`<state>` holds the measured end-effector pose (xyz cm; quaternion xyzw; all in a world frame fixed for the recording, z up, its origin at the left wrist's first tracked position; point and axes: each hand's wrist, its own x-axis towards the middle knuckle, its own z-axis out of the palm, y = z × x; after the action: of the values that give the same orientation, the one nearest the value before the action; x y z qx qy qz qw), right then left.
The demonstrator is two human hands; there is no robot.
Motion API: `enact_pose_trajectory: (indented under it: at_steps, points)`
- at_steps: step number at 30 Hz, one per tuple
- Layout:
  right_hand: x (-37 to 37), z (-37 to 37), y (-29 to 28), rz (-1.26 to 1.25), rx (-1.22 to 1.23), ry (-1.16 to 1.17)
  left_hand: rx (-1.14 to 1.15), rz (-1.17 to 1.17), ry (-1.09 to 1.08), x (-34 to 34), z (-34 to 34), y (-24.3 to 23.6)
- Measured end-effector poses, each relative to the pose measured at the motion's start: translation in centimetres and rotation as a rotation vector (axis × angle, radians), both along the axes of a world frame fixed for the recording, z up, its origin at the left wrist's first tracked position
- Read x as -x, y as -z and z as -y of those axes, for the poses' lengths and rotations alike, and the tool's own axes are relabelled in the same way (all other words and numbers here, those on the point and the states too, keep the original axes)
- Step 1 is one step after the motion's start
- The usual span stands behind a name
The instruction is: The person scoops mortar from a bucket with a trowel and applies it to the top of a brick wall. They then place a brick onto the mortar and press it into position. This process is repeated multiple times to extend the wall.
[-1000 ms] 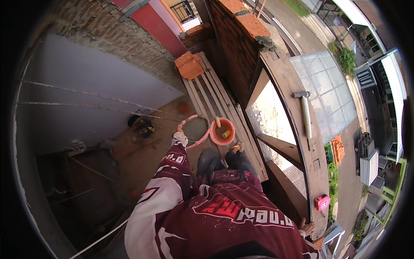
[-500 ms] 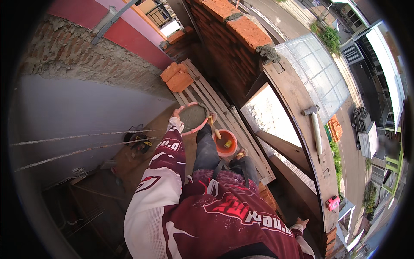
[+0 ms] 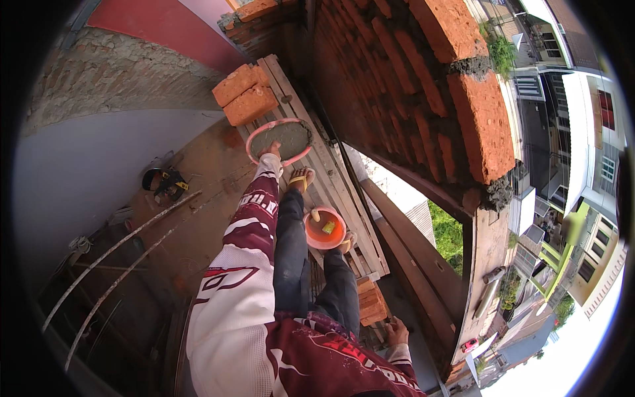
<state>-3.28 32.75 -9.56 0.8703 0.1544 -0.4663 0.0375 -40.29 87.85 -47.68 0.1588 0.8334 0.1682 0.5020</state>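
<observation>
On planks (image 3: 337,198), upper centre, touches lower rim of tub (image 3: 297,158) with nearer left hand (image 3: 273,148); has right hand (image 3: 397,331) beside bricks (image 3: 372,302), grips unclear

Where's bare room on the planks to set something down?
Free: planks right of the left foot, between mortar basin and orange bucket. Crowded: far end, bricks and basin with the left hand at its rim; near side, bucket beside right foot.

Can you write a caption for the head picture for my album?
Left hand on a pink basin of grey mix, with wooden planks and a brick wall alongside.
</observation>
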Motion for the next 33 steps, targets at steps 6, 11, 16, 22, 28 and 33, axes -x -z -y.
enact_pose_trajectory:
  at_steps: [6,11,16,22,28,33]
  points:
    - [3.3,-17.4,14.8,-0.282,-0.078,-0.427,-0.070,0.111,-0.074,1.5,-3.7,6.1]
    - [6.2,-23.0,31.6,-0.349,-0.111,-0.565,-0.152,0.184,-0.398,0.0,-3.2,5.6]
    - [11.1,-28.1,41.8,-0.338,-0.139,-0.696,-0.237,0.257,-0.333,2.9,-1.5,2.5]
    - [14.6,-31.4,48.0,-0.378,-0.210,-0.960,-0.051,0.237,0.287,4.7,16.2,-4.2]
    - [16.8,-29.8,47.7,-0.338,-0.394,-1.292,0.258,-0.086,1.222,-2.7,24.8,-12.8]
    - [17.1,-26.3,49.2,-0.334,-0.321,-1.256,0.410,-0.177,1.358,-3.9,24.2,-11.7]
